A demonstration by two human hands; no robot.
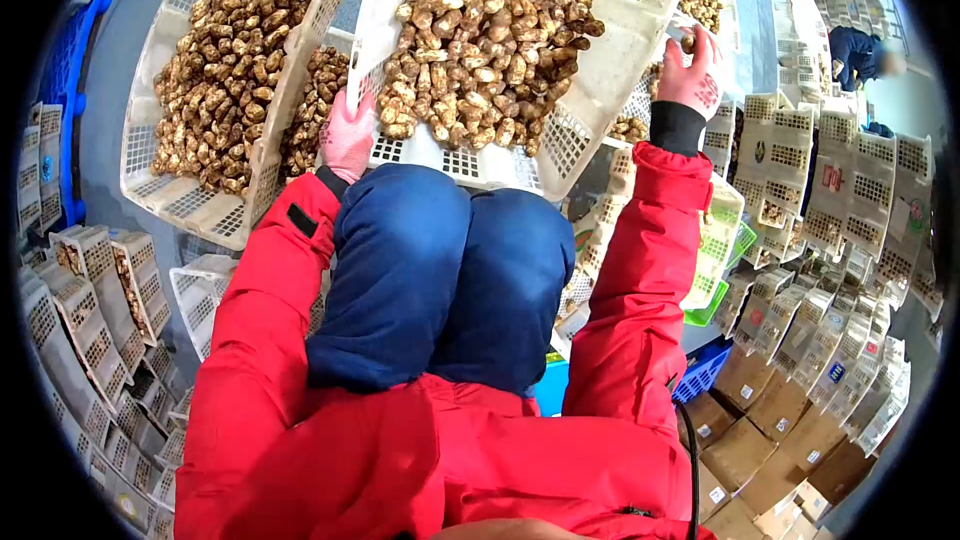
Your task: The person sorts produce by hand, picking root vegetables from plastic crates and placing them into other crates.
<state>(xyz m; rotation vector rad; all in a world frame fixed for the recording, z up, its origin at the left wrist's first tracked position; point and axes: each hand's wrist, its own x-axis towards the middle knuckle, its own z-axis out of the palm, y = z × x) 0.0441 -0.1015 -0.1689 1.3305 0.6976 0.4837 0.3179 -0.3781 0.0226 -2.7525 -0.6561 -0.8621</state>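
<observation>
A white perforated crate (590,130) tilts in front of my knees, with a heap of brown knobbly tubers (480,60) over its left and middle part. My left hand (348,138), in a pink glove, is closed on the crate's left rim. On the right, my right hand (692,75), in a pink patterned glove, is beside the crate's right edge, its fingers bent around a small brown tuber (688,43). Another white crate (135,140) of the same tubers stands at the left.
Stacked white crates (780,155) line the right side, and more crates (85,315) stand at the lower left. Cardboard boxes (745,455) lie at the lower right. A person (855,55) in dark clothing bends at the upper right. A blue crate (703,368) is near my right elbow.
</observation>
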